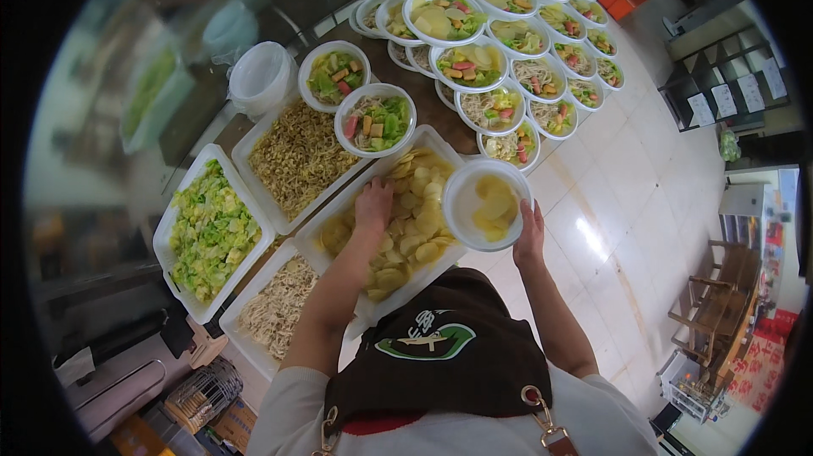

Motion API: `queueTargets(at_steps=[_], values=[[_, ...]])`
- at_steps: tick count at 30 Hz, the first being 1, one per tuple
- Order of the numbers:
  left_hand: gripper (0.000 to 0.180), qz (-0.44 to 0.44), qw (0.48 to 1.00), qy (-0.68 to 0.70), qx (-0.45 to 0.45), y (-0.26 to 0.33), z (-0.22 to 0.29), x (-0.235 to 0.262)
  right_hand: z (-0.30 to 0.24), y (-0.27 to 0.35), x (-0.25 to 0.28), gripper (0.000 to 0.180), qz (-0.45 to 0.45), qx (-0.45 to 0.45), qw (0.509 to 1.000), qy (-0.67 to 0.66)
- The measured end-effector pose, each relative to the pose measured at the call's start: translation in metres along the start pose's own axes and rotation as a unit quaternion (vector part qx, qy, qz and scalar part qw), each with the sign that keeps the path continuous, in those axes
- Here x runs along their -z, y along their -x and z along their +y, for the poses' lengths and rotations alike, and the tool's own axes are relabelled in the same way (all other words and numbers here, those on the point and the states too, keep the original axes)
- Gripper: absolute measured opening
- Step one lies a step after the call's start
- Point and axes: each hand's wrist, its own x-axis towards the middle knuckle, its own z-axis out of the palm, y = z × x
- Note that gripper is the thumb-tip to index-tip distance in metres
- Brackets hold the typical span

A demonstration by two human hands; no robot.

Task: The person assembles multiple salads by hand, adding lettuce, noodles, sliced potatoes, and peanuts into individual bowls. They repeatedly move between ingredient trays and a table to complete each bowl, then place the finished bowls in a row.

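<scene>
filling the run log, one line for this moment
left hand: in tray of yellow slices | right hand: holding white bowl, some slices inside | nearby: chopped greens

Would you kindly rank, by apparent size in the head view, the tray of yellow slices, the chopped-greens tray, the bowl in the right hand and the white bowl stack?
Largest to smallest:
Tray of yellow slices
Chopped-greens tray
Held bowl
White bowl stack

The left hand (373,205) and forearm (340,278) hide some yellow slices (418,202) beneath them
</scene>
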Motion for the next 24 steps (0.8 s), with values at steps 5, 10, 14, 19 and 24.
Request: queueTargets(at_steps=[5,10,14,19,24], values=[[0.017,-0.008,0.968,0.248,0.037,-0.004,-0.034,-0.018,0.004,0.0,-0.008,0.033,-0.032,0.004,0.999,-0.026],[0.012,0.062,0.879,0.472,0.008,0.021,-0.003,0.076,0.019,-0.004,-0.016,0.034,-0.072,0.022,0.997,-0.004],[0.015,0.058,0.789,0.601,-0.117,0.029,0.055,0.123,0.026,0.001,-0.044,0.036,-0.117,-0.009,0.993,0.023],[0.019,0.168,0.885,0.433,-0.041,0.006,-0.008,0.102,0.019,0.01,-0.057,0.039,-0.101,-0.045,0.994,-0.007],[0.029,0.156,0.962,0.187,0.125,-0.018,-0.133,0.055,0.014,0.014,-0.046,0.041,-0.093,-0.053,0.993,0.044]])
